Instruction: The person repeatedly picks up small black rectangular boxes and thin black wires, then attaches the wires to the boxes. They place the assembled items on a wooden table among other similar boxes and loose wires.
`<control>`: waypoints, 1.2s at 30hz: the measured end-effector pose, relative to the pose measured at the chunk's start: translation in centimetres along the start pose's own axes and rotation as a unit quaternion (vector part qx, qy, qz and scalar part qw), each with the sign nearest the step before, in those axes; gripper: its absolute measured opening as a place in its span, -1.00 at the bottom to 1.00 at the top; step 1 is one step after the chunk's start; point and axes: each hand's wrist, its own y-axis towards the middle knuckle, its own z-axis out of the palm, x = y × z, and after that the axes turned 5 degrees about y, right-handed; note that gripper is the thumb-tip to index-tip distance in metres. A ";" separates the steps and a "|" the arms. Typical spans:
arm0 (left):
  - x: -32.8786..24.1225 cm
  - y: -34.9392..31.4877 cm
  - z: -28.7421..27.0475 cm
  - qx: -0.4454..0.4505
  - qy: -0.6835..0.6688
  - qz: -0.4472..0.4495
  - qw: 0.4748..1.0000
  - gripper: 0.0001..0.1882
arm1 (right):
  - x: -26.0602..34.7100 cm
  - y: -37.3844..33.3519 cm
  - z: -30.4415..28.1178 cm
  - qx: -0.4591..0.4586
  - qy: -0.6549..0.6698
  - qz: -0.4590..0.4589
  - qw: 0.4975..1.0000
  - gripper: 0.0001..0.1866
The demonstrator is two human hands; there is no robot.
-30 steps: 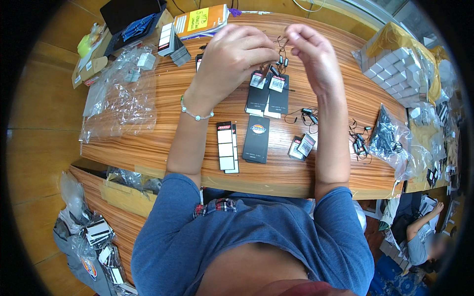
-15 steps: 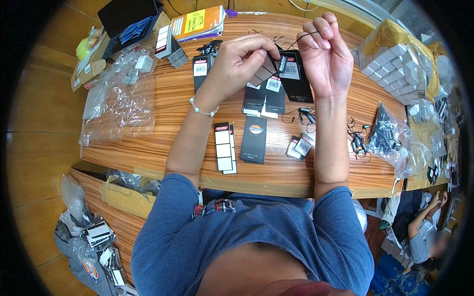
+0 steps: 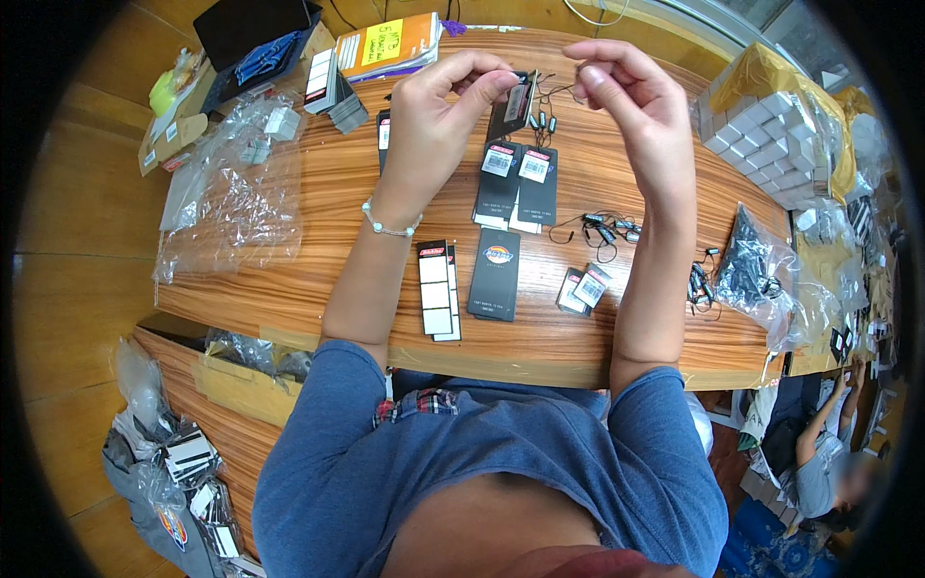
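1. Pinching a dark card tag (image 3: pixel 508 116) between thumb and fingertips, my left hand (image 3: pixel 438 111) holds it tilted over the far part of the wooden table (image 3: pixel 564 335).
2. I have my right hand (image 3: pixel 647 116) just to the right of that tag and apart from it, fingers curled and thumb near the forefinger; I cannot tell whether a thin cord is caught there.
3. Between my hands, black cords (image 3: pixel 542 123) with small toggles lie on the wood.
4. Nearer me, two labelled black tags (image 3: pixel 537 188) rest side by side, with a black tag stack (image 3: pixel 495 279) just below them.
5. To its left I see white-panelled cards (image 3: pixel 436 294); to its right, small labelled tags (image 3: pixel 585 289).
6. Farther right, a clear bag (image 3: pixel 756 255) with dark contents lies near a wrapped block of small white boxes (image 3: pixel 766 135).
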 end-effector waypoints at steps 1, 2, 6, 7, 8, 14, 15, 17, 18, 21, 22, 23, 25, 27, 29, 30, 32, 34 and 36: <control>0.0 -0.1 0.1 0.000 -0.040 -0.032 0.999 -0.82 | 0.2 -0.1 0.4 0.031 -0.010 0.000 0.999 -0.79; 0.0 -0.1 0.1 0.009 -0.038 -0.032 0.999 -0.81 | 0.5 -0.2 0.7 0.041 -0.010 0.017 0.999 -0.79; -0.1 -0.1 0.1 0.045 -0.042 -0.031 0.998 -0.81 | -0.4 -0.2 1.0 0.074 -0.009 0.032 0.997 -0.79; -0.1 -0.1 0.1 0.055 -0.047 -0.031 0.997 -0.81 | -0.4 -0.2 1.1 0.071 -0.011 0.031 0.997 -0.80; 0.0 -0.1 0.0 0.059 -0.038 -0.032 0.997 -0.81 | -0.4 -0.3 1.2 0.068 -0.013 0.029 0.997 -0.81; 0.0 -0.2 -0.5 0.092 0.009 -0.041 0.995 -0.78 | -0.7 -0.4 1.3 0.082 -0.038 0.025 0.996 -0.82; 0.0 -0.1 -0.6 0.103 0.021 -0.045 0.993 -0.78 | -0.7 -0.4 1.3 0.081 -0.033 0.025 0.996 -0.81; 0.1 -0.1 -0.7 0.116 0.026 -0.049 0.992 -0.77 | -0.8 -0.3 1.2 0.085 -0.053 0.017 0.995 -0.82; 0.1 -0.1 -0.7 0.118 0.021 -0.049 0.992 -0.77 | -0.9 -0.3 1.2 0.088 -0.063 0.013 0.994 -0.82; 0.0 -0.1 -0.8 0.146 0.013 -0.073 0.986 -0.79 | -0.8 -0.4 1.1 0.100 -0.073 0.023 0.992 -0.83; 0.0 -0.1 -0.9 0.159 0.012 -0.086 0.983 -0.80 | -0.7 -0.4 1.1 0.107 -0.069 0.028 0.992 -0.83; 0.0 -0.1 -0.9 0.164 0.013 -0.092 0.982 -0.80 | -0.7 -0.4 1.1 0.113 -0.063 0.033 0.991 -0.83; 0.2 -0.1 -0.8 0.174 0.014 -0.104 0.979 -0.79 | -0.7 -0.3 1.2 0.115 -0.047 0.046 0.991 -0.83; 0.3 -0.1 -0.9 0.178 0.000 -0.096 0.979 -0.80 | -0.9 -0.3 1.3 0.105 -0.025 0.062 0.992 -0.83; 0.4 0.0 -1.1 0.181 -0.012 -0.094 0.979 -0.78 | -1.2 0.0 1.0 0.121 0.029 0.090 0.988 -0.83; 0.4 0.0 -1.2 0.181 -0.017 -0.096 0.979 -0.77 | -1.4 0.1 0.9 0.129 0.056 0.103 0.985 -0.82; 0.4 0.1 -1.4 0.184 -0.028 -0.098 0.978 -0.75 | -1.8 0.2 0.9 0.139 0.094 0.114 0.979 -0.81; 0.1 0.1 -1.6 0.189 -0.041 -0.096 0.976 -0.75 | -2.4 0.3 0.9 0.151 0.140 0.095 0.974 -0.80; -0.1 0.0 -1.8 0.211 -0.067 -0.121 0.968 -0.75 | -3.0 0.5 1.0 0.166 0.193 0.045 0.966 -0.79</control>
